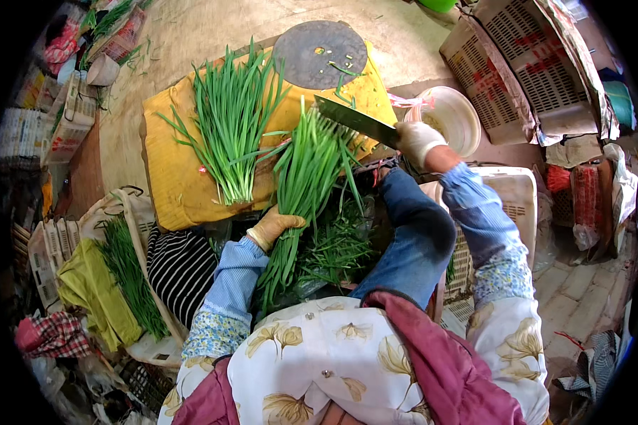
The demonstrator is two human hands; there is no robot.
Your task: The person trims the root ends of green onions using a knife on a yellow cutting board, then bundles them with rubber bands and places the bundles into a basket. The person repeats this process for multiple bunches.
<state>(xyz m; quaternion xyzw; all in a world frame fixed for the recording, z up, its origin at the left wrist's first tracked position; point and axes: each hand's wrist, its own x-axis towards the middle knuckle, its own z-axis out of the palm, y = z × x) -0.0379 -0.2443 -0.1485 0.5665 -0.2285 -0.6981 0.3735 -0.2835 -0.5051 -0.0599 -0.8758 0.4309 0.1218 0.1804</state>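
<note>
My gloved left hand (276, 228) grips a bunch of green garlic chives (311, 170) near its leafy end, with the pale stem ends pointing away from me. In my gloved right hand (419, 142) is a cleaver (355, 120); its broad blade lies across or just over those stem ends. Whether the edge touches them I cannot tell. A second bunch of chives (231, 122) rests to the left on a yellow cloth (173, 196), its stem ends towards me. At the far side of the cloth lies a round dark disc (311, 53) with green scraps near its edge.
A whitish bucket (465, 119) stands right of the cloth, near perforated plastic crates (537, 58). Loose green leaves (340, 244) fill the space below the cloth. On the left, a basket (138, 234) holds more chives (133, 281). Another crate (510, 186) stands beside my right arm.
</note>
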